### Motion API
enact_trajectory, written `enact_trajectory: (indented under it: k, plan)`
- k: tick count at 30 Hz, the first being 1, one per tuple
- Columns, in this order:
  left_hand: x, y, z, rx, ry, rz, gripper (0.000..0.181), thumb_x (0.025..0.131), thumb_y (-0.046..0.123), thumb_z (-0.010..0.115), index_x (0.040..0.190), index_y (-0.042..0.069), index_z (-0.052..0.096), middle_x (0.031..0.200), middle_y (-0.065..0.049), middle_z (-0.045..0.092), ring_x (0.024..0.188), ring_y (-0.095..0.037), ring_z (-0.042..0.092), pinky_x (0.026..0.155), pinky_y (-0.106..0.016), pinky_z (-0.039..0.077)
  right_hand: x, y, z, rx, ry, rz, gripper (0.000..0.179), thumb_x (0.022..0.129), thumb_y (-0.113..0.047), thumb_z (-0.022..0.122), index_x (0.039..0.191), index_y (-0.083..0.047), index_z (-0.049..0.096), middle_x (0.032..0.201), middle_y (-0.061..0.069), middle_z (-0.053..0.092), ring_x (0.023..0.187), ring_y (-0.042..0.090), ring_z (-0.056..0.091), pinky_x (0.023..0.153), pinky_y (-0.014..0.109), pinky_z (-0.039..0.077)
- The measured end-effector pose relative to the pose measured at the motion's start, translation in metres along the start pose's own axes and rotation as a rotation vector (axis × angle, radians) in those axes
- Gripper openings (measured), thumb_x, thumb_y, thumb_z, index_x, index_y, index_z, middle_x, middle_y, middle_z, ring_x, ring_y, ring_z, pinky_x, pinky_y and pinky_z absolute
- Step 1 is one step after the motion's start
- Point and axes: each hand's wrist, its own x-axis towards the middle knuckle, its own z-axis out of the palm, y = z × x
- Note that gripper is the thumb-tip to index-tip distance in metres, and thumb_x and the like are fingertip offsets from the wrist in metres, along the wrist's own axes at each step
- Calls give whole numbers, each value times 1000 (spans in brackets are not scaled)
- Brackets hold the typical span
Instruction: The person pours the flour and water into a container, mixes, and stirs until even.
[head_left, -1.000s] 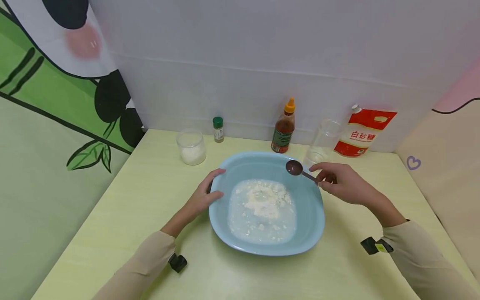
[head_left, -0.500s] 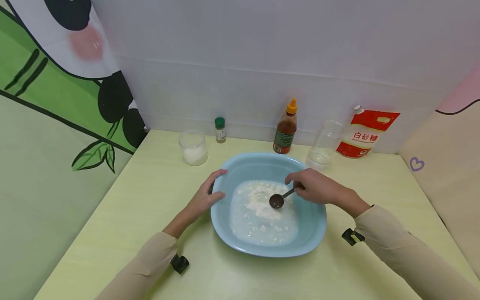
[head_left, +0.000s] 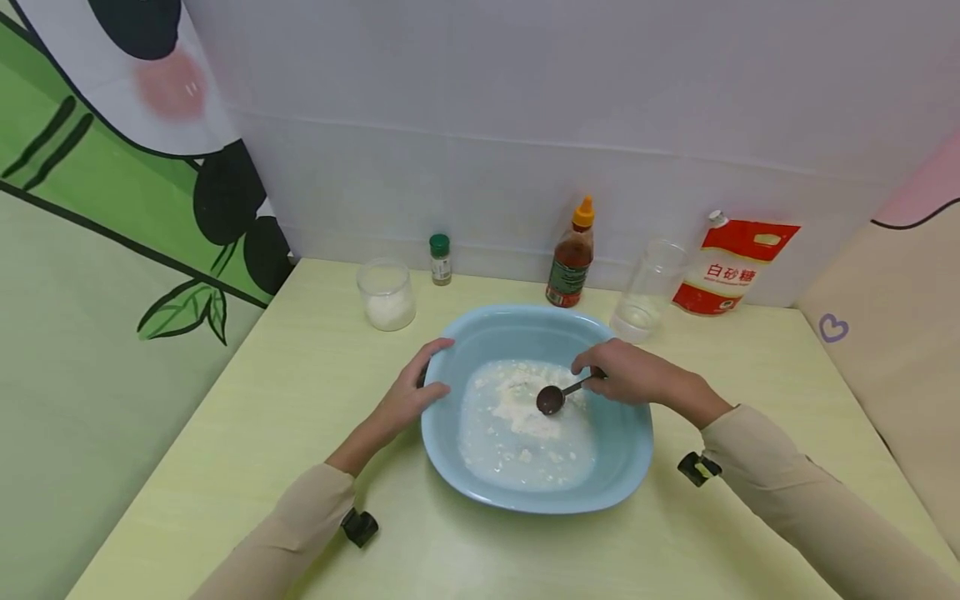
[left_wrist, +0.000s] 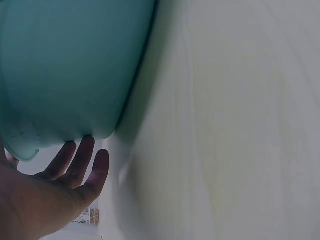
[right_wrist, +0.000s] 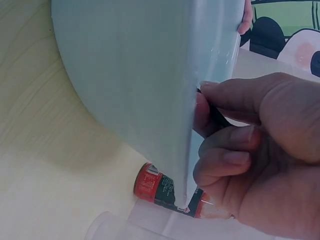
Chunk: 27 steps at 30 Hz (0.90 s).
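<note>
A light blue plastic basin [head_left: 534, 498] stands on the table, holding cloudy water with lumpy white powder [head_left: 525, 400], which looks like flour. My left hand [head_left: 401, 396] grips its left rim; in the left wrist view, the fingers [left_wrist: 82, 160] touch the outer wall from below. My right hand [head_left: 626, 372] reaches over the right rim and pinches the handle of a dark brown measuring spoon [head_left: 551, 400]. The spoon's round bowl is over the powder, at or just above its surface. In the right wrist view, the basin wall hides the spoon's bowl.
Behind the basin stand a glass jar of white grains [head_left: 387, 297], a green-capped spice bottle [head_left: 440, 260], a sauce bottle [head_left: 570, 258], and a clear glass with some liquid [head_left: 647, 292]. A red-and-white sugar pouch [head_left: 731, 267] leans against the back wall.
My right hand has moved left from beyond the basin's right rim, bringing the spoon over the powder. In the last half second it shifted only slightly. My left hand stays on the rim.
</note>
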Motion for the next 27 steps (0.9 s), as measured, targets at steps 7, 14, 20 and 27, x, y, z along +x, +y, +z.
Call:
enact_trajectory:
  k: [7, 14, 20, 27]
  plan:
    - [1, -1, 1, -1, 12, -6, 67, 87, 7, 55, 151, 16, 36, 162, -17, 26, 134, -43, 41, 99, -53, 48, -3, -1, -1, -7, -8, 13, 23, 91, -1, 63, 113, 2, 70, 104, 11, 73, 71, 13, 55, 64, 24, 45]
    - [1, -1, 1, 5, 16, 0, 68, 87, 7, 55, 151, 14, 36, 163, -17, 24, 139, -43, 37, 104, -55, 44, -6, 0, -2, 23, -42, 19, 29, 91, 1, 61, 119, 0, 68, 104, 12, 72, 72, 13, 55, 64, 24, 45]
    - [2, -3, 1, -8, 18, -6, 68, 87, 6, 55, 151, 15, 36, 163, -16, 24, 138, -42, 37, 103, -53, 45, -6, 3, -3, 99, -128, 1, 28, 93, 1, 56, 118, 1, 68, 88, 7, 65, 75, 13, 52, 68, 25, 43]
    - [1, -2, 1, -8, 17, -8, 67, 88, 8, 55, 152, 14, 35, 163, -17, 23, 138, -42, 37, 102, -51, 45, -7, 2, -2, 62, -118, -19, 27, 94, 1, 52, 115, 0, 69, 107, 13, 71, 81, 14, 54, 71, 26, 44]
